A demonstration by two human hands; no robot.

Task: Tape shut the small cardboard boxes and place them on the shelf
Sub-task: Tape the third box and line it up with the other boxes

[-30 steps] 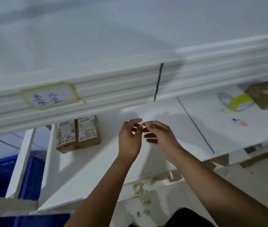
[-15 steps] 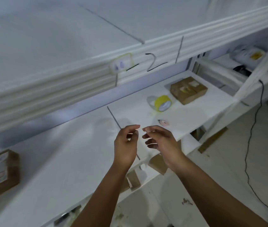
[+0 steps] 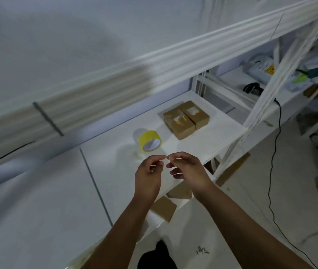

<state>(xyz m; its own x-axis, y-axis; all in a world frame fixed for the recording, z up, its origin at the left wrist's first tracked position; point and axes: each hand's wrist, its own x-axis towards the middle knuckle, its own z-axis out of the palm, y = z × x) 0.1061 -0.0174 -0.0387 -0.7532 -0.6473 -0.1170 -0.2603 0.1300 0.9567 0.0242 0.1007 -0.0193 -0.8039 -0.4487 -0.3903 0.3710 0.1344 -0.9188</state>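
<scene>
Both hands hang in the air over the front edge of the shelf (image 3: 202, 144), on the near side of the tape roll (image 3: 150, 141) and well apart from it. The left hand (image 3: 148, 178) and right hand (image 3: 188, 171) face each other with fingers loosely curled and the index tips almost meeting. It looks like the pose of someone pinching or picking at something thin, perhaps a scrap of clear tape, but nothing can be made out between the fingertips, so whether anything is held I cannot tell.

The tape lies on its side on the shelf, its core facing the person. That probably keeps it from rolling and makes it easy to grab. Just beyond it and to the right sit two boxes (image 3: 186, 119), touching side by side, pale patches on their tops. Whether those tops are already taped is unclear in the blur.

Lying this near the tape, the boxes look set up for sealing in place: the shelf serves as workbench and destination alike. More cardboard (image 3: 164, 208) shows below the shelf edge, nearer than the tape, perhaps boxes waiting their turn.

The likely step in hand is readying the fingers before reaching forward for the tape
</scene>
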